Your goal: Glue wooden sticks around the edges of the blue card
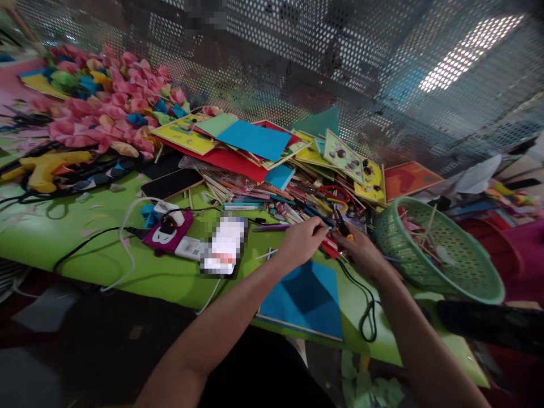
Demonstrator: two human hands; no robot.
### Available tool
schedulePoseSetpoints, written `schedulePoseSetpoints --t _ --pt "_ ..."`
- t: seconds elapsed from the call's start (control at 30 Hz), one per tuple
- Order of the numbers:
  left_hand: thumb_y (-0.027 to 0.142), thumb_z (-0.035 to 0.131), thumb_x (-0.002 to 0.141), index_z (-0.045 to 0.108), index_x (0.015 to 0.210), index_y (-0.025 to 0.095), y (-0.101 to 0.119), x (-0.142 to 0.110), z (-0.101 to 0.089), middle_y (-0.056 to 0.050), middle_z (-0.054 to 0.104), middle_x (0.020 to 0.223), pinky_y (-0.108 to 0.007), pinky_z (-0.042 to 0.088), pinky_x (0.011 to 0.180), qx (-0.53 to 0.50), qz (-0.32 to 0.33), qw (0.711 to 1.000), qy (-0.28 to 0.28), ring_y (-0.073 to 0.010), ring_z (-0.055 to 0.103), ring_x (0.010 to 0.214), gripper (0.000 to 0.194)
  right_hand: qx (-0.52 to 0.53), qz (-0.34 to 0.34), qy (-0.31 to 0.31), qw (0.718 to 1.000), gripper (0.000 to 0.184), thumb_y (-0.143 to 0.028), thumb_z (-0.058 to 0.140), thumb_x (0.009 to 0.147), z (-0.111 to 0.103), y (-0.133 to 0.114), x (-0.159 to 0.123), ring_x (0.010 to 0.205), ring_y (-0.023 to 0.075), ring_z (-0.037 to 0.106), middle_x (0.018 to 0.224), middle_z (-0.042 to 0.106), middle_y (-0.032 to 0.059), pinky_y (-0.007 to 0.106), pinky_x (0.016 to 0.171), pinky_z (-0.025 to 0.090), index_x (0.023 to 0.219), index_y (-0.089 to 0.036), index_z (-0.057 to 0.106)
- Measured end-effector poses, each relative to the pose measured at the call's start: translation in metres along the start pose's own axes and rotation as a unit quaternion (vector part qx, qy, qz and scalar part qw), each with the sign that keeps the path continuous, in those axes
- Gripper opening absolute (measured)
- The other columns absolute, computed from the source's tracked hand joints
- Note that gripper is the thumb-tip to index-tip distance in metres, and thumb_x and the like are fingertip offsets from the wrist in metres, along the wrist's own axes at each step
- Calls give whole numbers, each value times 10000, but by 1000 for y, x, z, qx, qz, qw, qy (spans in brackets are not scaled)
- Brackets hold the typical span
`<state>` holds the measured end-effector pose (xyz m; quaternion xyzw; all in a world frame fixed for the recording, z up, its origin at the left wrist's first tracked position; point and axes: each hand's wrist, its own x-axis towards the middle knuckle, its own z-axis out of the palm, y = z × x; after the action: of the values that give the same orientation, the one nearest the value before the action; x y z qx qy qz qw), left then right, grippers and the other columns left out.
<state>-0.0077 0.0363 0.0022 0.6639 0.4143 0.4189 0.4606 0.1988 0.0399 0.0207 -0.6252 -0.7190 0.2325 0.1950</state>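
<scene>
My left hand (306, 239) is closed in a pinch above the far edge of a blue card (300, 300). What its fingertips hold is too small to make out. Close beside it on the right, my right hand (361, 249) is wrapped around dark pliers with orange handles (342, 224), their jaws pointing away from me. The blue card lies flat at the table's front, with a pale thin stick along its near edge. Under and around both hands spreads a jumble of pens, sticks and small red pieces (330, 247).
A green basket (389, 226) with sticks stands right. Coloured cards (255, 140) are piled behind the clutter. Left are a lit phone (224, 243), a purple power strip (164, 238), a yellow glue gun (46, 169) and pink paper flowers (123, 96). Cables (369, 323) cross the green table.
</scene>
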Motion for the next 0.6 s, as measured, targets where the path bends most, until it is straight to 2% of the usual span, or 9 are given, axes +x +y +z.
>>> schedulePoseSetpoints --t 0.07,0.13,0.2,0.27,0.37,0.47,0.6 --pt "348 553 994 591 808 220 3 -2 0 29 580 680 -262 335 600 6 3 1000 14 -138 520 637 229 -81 -2 33 996 461 -635 569 893 -7 1 14 873 280 674 966 734 69 381 766 506 1102 -233 655" --pt "384 572 984 583 777 223 5 -4 1 34 566 658 -270 310 589 11 6 1000 21 -136 497 615 262 -178 -4 78 981 544 -644 600 862 -10 -3 32 992 346 672 1110 725 130 442 834 498 1197 -217 636" --pt "379 568 979 589 767 226 5 -5 2 35 565 641 -268 308 579 14 8 1000 20 -137 489 601 262 -254 -15 107 961 635 -660 605 860 -6 -11 52 1103 405 647 1247 685 191 501 895 479 1295 -197 598" --pt "331 554 972 613 797 228 5 -5 3 33 595 659 -258 332 583 14 12 1000 18 -140 515 617 211 -303 -38 123 944 676 -661 630 849 2 -21 72 1143 442 620 1251 669 233 554 950 444 1308 -166 595" --pt "231 544 946 657 900 229 5 -5 3 20 692 785 -242 399 628 14 23 1000 17 -146 601 708 122 -315 -77 128 937 647 -622 656 859 21 -32 100 1138 467 597 1214 656 271 597 982 403 1266 -119 625" --pt "193 549 942 684 979 229 6 -5 2 -4 749 920 -246 464 695 17 34 999 20 -162 665 817 144 -293 -95 135 942 601 -596 646 890 37 -36 122 1180 460 564 1235 644 277 604 1023 376 1255 -118 642" --pt "203 550 981 703 1110 237 4 -3 -2 -43 764 1082 -277 523 816 25 45 998 32 -193 697 978 203 -242 -119 135 953 515 -525 656 908 44 -34 135 1223 438 554 1272 650 258 589 1068 367 1242 -133 675"
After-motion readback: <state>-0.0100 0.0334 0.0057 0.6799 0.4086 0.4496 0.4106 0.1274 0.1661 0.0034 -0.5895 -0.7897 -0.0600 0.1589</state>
